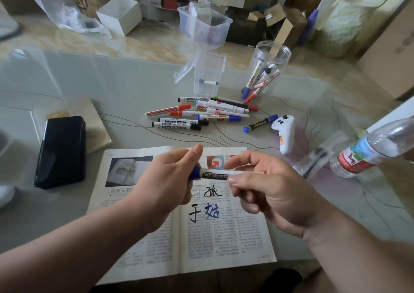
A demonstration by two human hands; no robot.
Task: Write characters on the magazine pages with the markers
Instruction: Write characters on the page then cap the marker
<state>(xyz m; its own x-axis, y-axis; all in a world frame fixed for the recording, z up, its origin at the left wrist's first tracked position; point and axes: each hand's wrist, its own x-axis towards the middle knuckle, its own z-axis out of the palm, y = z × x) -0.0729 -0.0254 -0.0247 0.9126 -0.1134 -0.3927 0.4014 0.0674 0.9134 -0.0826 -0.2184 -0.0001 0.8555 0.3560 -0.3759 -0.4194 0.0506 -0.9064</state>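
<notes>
An open magazine (226, 243) lies at the table's near edge, with two black characters and one blue character written on its right page. Above it I hold a white marker (216, 174) level. My left hand (170, 178) grips its blue cap end. My right hand (264, 187) pinches the white barrel. A heap of several markers (197, 113) with red, blue and black caps lies beyond the magazine.
A clear jar (266, 70) with more markers and a small clear box (208, 75) stand behind the heap. A white controller (285, 131) and a loose blue marker (259, 123) lie right, a water bottle (371, 151) far right, a black case (61, 151) left.
</notes>
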